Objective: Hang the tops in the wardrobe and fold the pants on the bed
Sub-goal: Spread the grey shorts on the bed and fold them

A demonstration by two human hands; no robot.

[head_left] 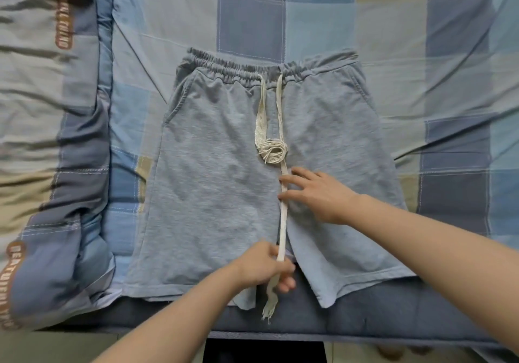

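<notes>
A pair of grey drawstring shorts (pixel 219 171) lies spread flat on the bed (pixel 393 53), front side up, waistband toward the far side and leg hems at the near edge of the mattress. The bed wears a blue, grey and tan checked sheet. A cream drawstring (pixel 283 219) runs from the waistband down the middle of the shorts; one end is bunched in a loose tangle below the waist, the other stretches straight down past the crotch with its frayed tip hanging over the bed's edge. The left hand (pixel 266 264) pinches this cord near the hems, fingers curled round it. The right hand (pixel 317 194) lies with fingers extended on the right leg, fingertips touching the cord. A rumpled quilt (pixel 56 166) with brown lettering lies along the left side.
</notes>
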